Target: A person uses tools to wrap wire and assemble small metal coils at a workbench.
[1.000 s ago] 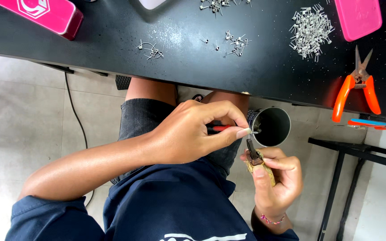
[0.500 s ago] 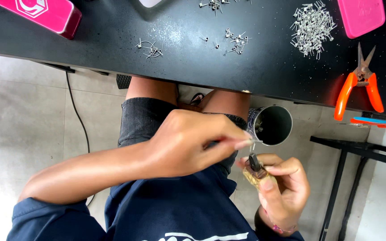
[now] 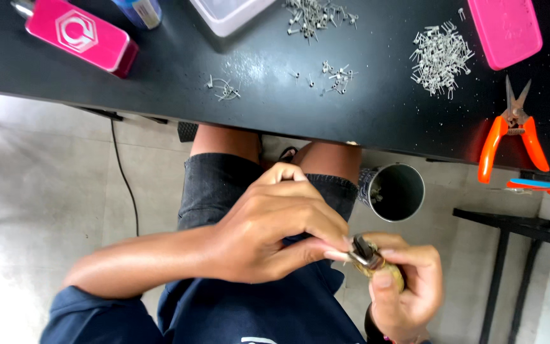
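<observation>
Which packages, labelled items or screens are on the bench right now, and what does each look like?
Pink box: far left of the black table, flat rectangle, white hexagon emblem on top.
Pink case: far right, flat, rounded corners, plain pink.
Blue container: top edge beside the pink box, label unclear.
White tray: top centre, partly cut off.
No screens.

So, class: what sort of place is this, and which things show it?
Probably a small assembly or craft workbench: a black table strewn with heaps of small metal parts, orange-handled snips, and a metal cup beside the person's knee.
</observation>
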